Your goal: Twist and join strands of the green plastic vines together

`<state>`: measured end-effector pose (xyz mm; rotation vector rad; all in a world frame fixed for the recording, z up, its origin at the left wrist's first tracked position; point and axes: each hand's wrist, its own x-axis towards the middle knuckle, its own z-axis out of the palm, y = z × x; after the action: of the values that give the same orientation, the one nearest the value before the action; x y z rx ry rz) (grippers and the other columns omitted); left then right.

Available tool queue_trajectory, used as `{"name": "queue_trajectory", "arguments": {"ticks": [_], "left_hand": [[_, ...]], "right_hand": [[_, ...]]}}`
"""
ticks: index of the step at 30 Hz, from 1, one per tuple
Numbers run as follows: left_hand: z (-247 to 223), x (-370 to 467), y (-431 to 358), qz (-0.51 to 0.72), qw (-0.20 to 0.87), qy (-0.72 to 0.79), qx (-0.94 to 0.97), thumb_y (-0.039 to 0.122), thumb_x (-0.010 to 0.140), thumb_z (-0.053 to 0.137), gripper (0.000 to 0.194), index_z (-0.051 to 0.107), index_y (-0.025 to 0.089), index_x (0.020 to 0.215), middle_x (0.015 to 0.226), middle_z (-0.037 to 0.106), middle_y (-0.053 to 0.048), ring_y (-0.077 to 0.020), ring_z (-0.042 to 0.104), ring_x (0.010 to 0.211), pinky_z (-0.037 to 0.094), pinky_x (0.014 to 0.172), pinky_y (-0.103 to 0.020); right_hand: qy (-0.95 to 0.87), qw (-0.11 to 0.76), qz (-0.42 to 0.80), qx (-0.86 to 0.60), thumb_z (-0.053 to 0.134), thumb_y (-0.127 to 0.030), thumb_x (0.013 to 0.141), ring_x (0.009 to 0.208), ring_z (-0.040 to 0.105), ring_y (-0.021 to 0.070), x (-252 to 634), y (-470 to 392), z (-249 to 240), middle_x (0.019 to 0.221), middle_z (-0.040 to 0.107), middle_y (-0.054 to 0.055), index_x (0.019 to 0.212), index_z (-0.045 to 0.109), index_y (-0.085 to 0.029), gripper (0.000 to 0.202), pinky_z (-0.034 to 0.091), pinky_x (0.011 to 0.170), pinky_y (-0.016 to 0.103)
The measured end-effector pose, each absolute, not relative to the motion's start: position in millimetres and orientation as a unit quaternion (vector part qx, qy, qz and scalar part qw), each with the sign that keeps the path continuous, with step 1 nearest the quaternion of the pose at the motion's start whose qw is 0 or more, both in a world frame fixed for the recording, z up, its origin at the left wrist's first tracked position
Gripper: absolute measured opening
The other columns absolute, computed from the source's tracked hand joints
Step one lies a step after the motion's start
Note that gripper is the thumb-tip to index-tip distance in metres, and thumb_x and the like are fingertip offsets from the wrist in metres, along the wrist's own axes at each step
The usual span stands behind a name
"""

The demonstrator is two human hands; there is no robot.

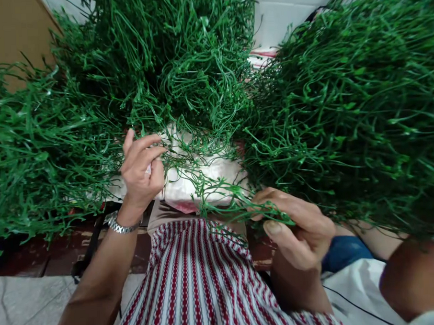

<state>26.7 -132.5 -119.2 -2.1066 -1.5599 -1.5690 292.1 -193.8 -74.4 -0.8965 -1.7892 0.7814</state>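
My right hand pinches a small bunch of thin green sprigs, which look like plastic plant stems, between thumb and fingers. The sprigs stretch leftward over a white cloth-like surface. My left hand is raised over the left part of that surface, its fingers apart and partly bent, at the edge of the tangled stems. I see nothing held in it. A metal watch circles the left wrist. Loose stems lie on the white surface between the hands.
Large heaps of green stems rise at the left, behind and at the right. A brown panel stands at the back left. Another person's arm is close by at the lower right. A dark red ledge runs along the front.
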Motion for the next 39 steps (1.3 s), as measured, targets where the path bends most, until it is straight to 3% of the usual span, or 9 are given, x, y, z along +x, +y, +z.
{"name": "queue_trajectory", "arguments": {"ticks": [3, 8, 12, 15, 19, 22, 26, 29, 39], "left_hand": [[-86.4, 34.5, -166.2, -0.538, 0.025, -0.476, -0.696, 0.009, 0.074, 0.054, 0.030, 0.062, 0.025, 0.098, 0.105, 0.063, -0.002, -0.0208, 0.059, 0.101, 0.034, 0.105, -0.051], [-57.5, 66.7, -198.5, -0.355, -0.115, -0.383, -0.845, 0.006, 0.076, 0.054, 0.046, 0.051, 0.019, 0.121, 0.108, 0.063, -0.007, -0.0216, 0.057, 0.105, 0.042, 0.100, -0.044], [-80.1, 68.4, -196.8, -0.409, -0.176, -0.459, -0.769, 0.003, 0.080, 0.048, 0.033, 0.058, 0.018, 0.108, 0.092, 0.066, -0.004, -0.0148, 0.060, 0.087, 0.050, 0.078, -0.027], [-95.4, 57.0, -192.8, -0.468, -0.271, -0.537, -0.647, 0.013, 0.081, 0.054, 0.018, 0.063, 0.021, 0.095, 0.077, 0.063, 0.001, -0.0100, 0.057, 0.065, 0.045, 0.059, -0.021], [-104.4, 51.7, -191.4, -0.511, -0.393, -0.530, -0.551, 0.021, 0.081, 0.057, 0.014, 0.064, 0.021, 0.093, 0.062, 0.056, 0.003, -0.0079, 0.047, 0.050, 0.037, 0.046, -0.020], [-105.1, 55.1, -191.8, -0.517, -0.386, -0.539, -0.542, 0.023, 0.081, 0.057, 0.022, 0.061, 0.021, 0.102, 0.071, 0.058, 0.000, -0.0101, 0.052, 0.055, 0.043, 0.051, -0.022], [-93.6, 60.3, -190.9, -0.489, -0.135, -0.531, -0.679, 0.018, 0.075, 0.060, 0.041, 0.056, 0.023, 0.115, 0.109, 0.057, -0.008, -0.0232, 0.054, 0.103, 0.045, 0.089, -0.039], [-82.7, 64.4, -188.7, -0.442, -0.027, -0.469, -0.764, 0.012, 0.073, 0.060, 0.041, 0.056, 0.023, 0.113, 0.106, 0.059, -0.008, -0.0241, 0.053, 0.104, 0.040, 0.097, -0.044], [-88.2, 56.3, -176.9, -0.624, -0.390, -0.440, -0.515, 0.014, 0.075, 0.060, 0.004, 0.060, 0.018, 0.073, 0.076, 0.059, -0.003, -0.0169, 0.058, 0.077, 0.048, 0.076, -0.033]], "right_hand": [[-0.776, 0.435, 0.302, -0.342, 0.055, -0.016, 0.076, 0.057, 0.051, 0.0133, 283.8, -186.5, -67.2, 0.064, 0.056, 0.002, 0.085, 0.061, -0.016, 0.011, 0.041, 0.056, 0.027], [-0.852, 0.307, 0.307, -0.291, 0.050, -0.020, 0.083, 0.061, 0.051, 0.0122, 262.6, -171.8, -57.7, 0.063, 0.055, 0.002, 0.079, 0.060, -0.013, 0.012, 0.040, 0.058, 0.025], [-0.856, 0.310, 0.292, -0.293, 0.055, -0.032, 0.084, 0.076, 0.056, 0.0149, 258.9, -161.9, -58.4, 0.080, 0.062, 0.005, 0.093, 0.060, -0.012, 0.023, 0.045, 0.071, 0.028], [-0.850, 0.346, 0.279, -0.282, 0.064, -0.047, 0.075, 0.103, 0.054, 0.0214, 262.2, -158.2, -63.3, 0.111, 0.059, 0.011, 0.120, 0.050, -0.013, 0.058, 0.044, 0.089, 0.035], [-0.853, 0.336, 0.265, -0.297, 0.060, -0.028, 0.082, 0.104, 0.055, 0.0193, 258.6, -157.4, -75.7, 0.113, 0.059, 0.009, 0.122, 0.048, -0.016, 0.043, 0.045, 0.090, 0.034], [-0.835, 0.372, 0.246, -0.324, 0.054, -0.019, 0.084, 0.093, 0.059, 0.0159, 253.2, -157.2, -82.6, 0.102, 0.063, 0.006, 0.113, 0.052, -0.017, 0.029, 0.049, 0.083, 0.030], [-0.832, 0.379, 0.221, -0.339, 0.054, -0.019, 0.084, 0.090, 0.060, 0.0139, 250.7, -154.6, -80.3, 0.098, 0.062, 0.005, 0.109, 0.050, -0.017, 0.025, 0.050, 0.079, 0.026], [-0.844, 0.370, 0.212, -0.324, 0.055, -0.020, 0.083, 0.083, 0.059, 0.0123, 248.7, -151.2, -74.7, 0.093, 0.061, 0.004, 0.104, 0.049, -0.017, 0.022, 0.050, 0.075, 0.023], [-0.804, 0.386, 0.325, -0.316, 0.051, -0.017, 0.084, 0.078, 0.058, 0.0109, 239.1, -138.7, -86.0, 0.084, 0.061, 0.002, 0.097, 0.053, -0.016, 0.013, 0.049, 0.071, 0.023]]}}
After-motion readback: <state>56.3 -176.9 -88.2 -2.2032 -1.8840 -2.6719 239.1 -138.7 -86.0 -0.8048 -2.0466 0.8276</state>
